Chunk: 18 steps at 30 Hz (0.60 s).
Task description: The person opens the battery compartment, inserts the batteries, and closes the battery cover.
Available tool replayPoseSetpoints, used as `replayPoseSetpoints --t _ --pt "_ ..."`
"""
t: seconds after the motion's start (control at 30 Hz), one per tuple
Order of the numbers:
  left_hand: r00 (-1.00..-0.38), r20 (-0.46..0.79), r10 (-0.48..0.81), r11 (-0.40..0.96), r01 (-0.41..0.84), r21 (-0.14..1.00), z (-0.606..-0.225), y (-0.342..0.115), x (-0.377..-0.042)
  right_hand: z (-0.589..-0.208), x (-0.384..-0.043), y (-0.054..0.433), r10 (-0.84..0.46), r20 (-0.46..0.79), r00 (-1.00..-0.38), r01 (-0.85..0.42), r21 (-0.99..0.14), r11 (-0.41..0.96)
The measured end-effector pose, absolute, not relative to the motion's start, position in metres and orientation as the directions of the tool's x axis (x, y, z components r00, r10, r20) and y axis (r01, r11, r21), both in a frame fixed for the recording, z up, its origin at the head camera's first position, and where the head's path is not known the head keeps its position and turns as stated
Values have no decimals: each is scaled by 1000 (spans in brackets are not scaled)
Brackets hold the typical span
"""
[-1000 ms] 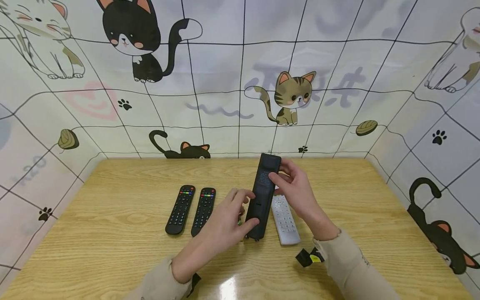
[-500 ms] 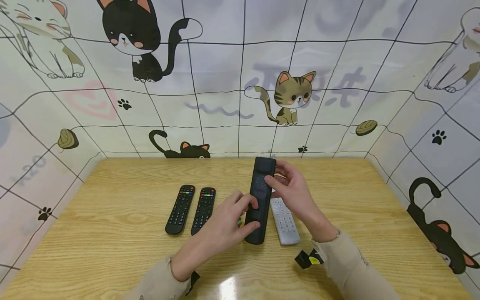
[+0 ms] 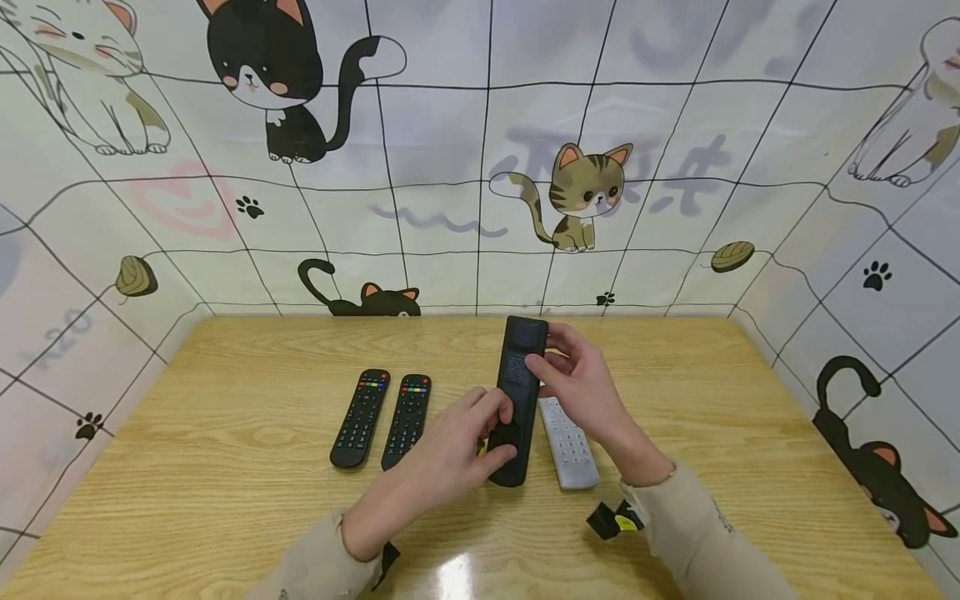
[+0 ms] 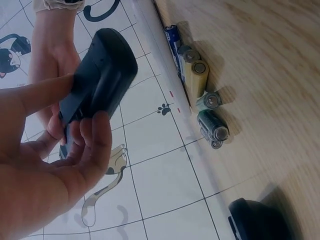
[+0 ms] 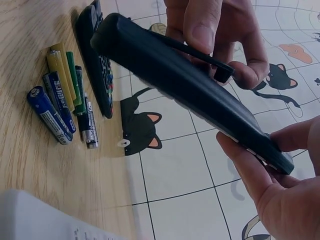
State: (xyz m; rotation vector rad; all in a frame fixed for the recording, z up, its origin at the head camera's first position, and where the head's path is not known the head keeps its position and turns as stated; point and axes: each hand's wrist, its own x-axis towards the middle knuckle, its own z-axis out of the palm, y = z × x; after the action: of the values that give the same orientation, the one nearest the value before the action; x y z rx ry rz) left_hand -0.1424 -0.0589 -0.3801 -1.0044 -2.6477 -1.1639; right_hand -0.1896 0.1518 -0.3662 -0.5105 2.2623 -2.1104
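A black remote control (image 3: 521, 375) is held up over the table, its back facing me in the head view. My right hand (image 3: 581, 383) grips its far end, thumb on the back. At the near end, my left hand (image 3: 450, 446) has thumb and curled index finger on the back. In the right wrist view, the battery cover (image 5: 175, 44) stands raised at one end from the remote's body, and the left fingers pinch it there. Several batteries (image 5: 62, 100) lie on the table, mostly hidden behind the remote in the head view.
Two black remotes (image 3: 360, 421) lie side by side to the left. A silver-white remote (image 3: 572, 450) lies to the right, partly under the right hand. Black camera straps (image 3: 615, 518) hang at the wrists. Cat-printed cloth (image 3: 450, 167) walls in the wooden table.
The held remote has shifted left and slightly nearer, and its tilt has changed. The left index finger has moved further onto its back. The remotes on the table have not moved.
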Motion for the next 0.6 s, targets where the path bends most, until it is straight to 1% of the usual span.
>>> replayPoseSetpoints --t 0.17,0.6 --pt "-791 314 525 447 570 690 -377 -60 -143 -367 -192 153 -224 220 -949 -234 -972 34" --pt "-807 332 488 346 528 776 -376 -62 -144 -368 -193 154 -176 191 -966 -200 -979 35"
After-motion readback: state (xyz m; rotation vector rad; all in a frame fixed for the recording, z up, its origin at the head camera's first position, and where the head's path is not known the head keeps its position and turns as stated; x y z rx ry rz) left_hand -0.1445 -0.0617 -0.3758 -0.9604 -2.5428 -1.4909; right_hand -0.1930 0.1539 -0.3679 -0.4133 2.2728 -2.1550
